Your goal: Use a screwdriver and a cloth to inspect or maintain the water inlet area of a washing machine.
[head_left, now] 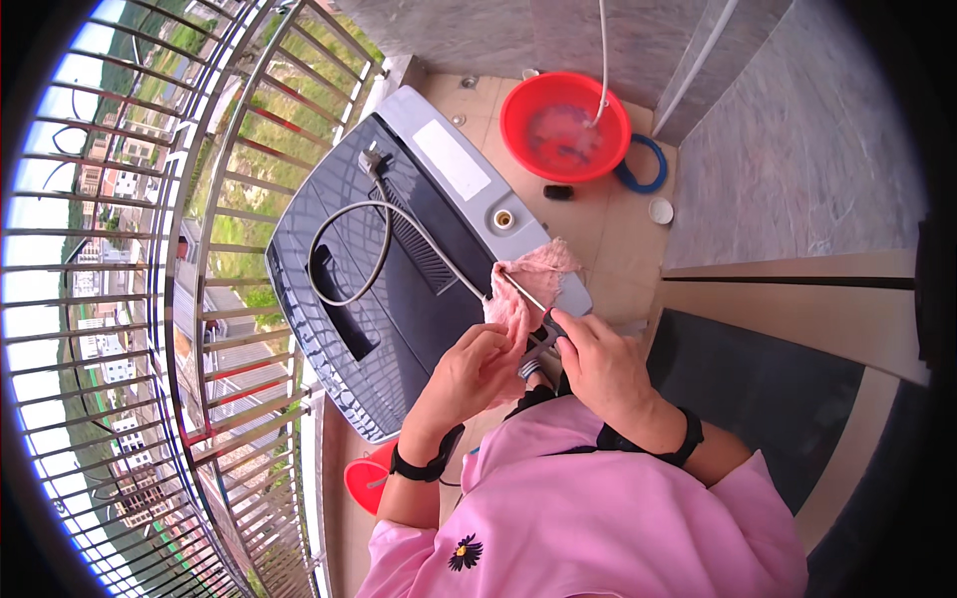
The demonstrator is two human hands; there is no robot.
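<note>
Forearms (409, 496) angle inward, a dark band (688, 439) at each wrist, bringing the hands close together without touching. The left hand (467, 374), knuckles bent, is closed on a pink cloth (510, 317), which lies bunched over the nearer right corner of a washing machine (419, 324). The right hand (603, 367) grips a slim metal tool (525, 292), its shaft crossing the cloth. Fingers obscure the tool's dark handle, so its kind is unclear. The left fingertips are hidden; a red container (369, 480) is partly covered.
</note>
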